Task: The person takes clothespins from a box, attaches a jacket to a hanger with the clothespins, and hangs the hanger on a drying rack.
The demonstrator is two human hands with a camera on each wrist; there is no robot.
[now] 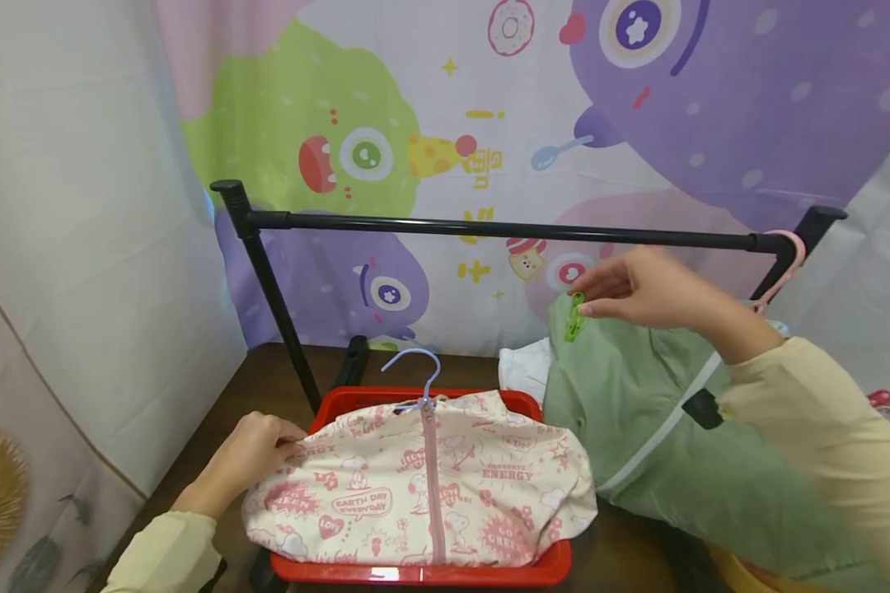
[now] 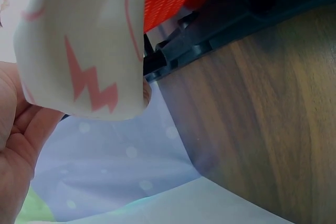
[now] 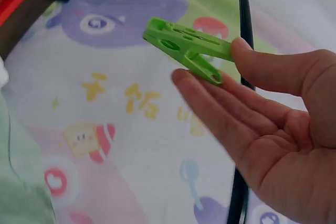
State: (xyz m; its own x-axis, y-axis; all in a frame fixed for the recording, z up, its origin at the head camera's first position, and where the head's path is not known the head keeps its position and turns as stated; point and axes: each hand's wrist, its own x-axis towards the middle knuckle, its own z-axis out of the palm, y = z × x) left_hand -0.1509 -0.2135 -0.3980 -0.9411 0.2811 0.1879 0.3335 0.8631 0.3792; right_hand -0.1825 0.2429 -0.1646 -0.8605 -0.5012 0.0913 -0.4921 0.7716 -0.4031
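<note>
Between thumb and fingertips, my right hand [image 1: 653, 288] pinches a green clothespin [image 3: 181, 43], held up over a sage-green garment [image 1: 601, 387] with a pale stripe. The right wrist view has the pin's handles between the thumb and fingers. A cream jacket with pink print [image 1: 371, 494] and a pink zipper lies spread over a red basket [image 1: 423, 574]. A lilac hanger hook [image 1: 433, 366] sticks up from its neck. My left hand [image 1: 248, 453] grips the jacket's upper left edge; in the left wrist view, jacket fabric [image 2: 84, 40] hides some of its fingers.
A black clothes rack [image 1: 445, 226] spans the area behind the basket, with a pink hanger [image 1: 789, 263] on its right end. White cloth [image 1: 525, 369] lies beside the green garment. A dark wooden surface [image 2: 262, 98] is underneath, and a cartoon-printed curtain [image 1: 445, 99] hangs behind.
</note>
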